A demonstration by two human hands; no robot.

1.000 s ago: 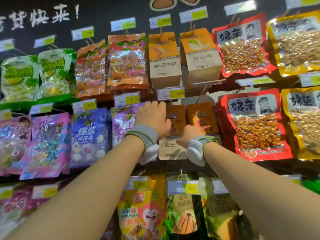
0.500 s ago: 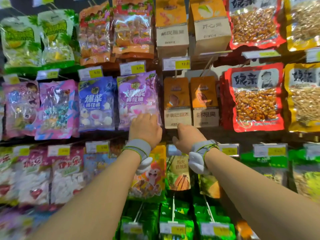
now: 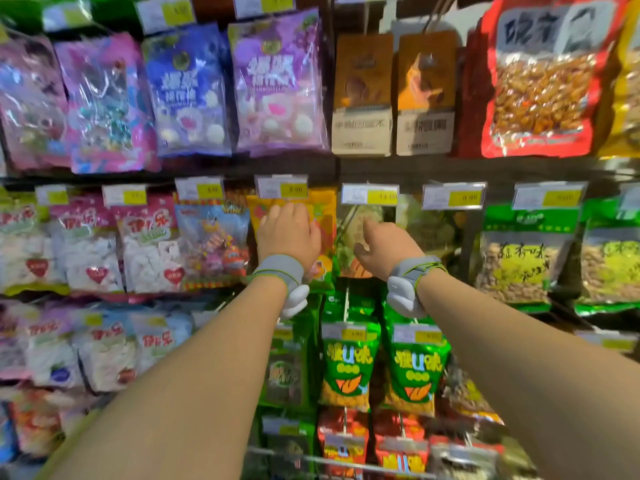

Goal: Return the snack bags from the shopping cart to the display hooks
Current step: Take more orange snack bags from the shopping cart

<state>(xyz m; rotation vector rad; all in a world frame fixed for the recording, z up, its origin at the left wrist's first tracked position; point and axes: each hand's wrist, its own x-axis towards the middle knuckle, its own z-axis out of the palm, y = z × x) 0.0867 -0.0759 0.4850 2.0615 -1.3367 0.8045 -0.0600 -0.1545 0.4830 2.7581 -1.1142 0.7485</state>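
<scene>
While both arms reach forward, left hand (image 3: 289, 230) before orange bag (image 3: 323, 216), right hand (image 3: 384, 245) empty

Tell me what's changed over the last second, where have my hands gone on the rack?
Both hands dropped from the brown box-bag row to the row below. The left hand now lies over the orange bag; the right hand is by the green-and-orange bag beside it. Neither visibly holds a bag. The hanging bags look unmoved.

One head-worn view faces forward, close to the snack display (image 3: 381, 168), over both forearms
</scene>
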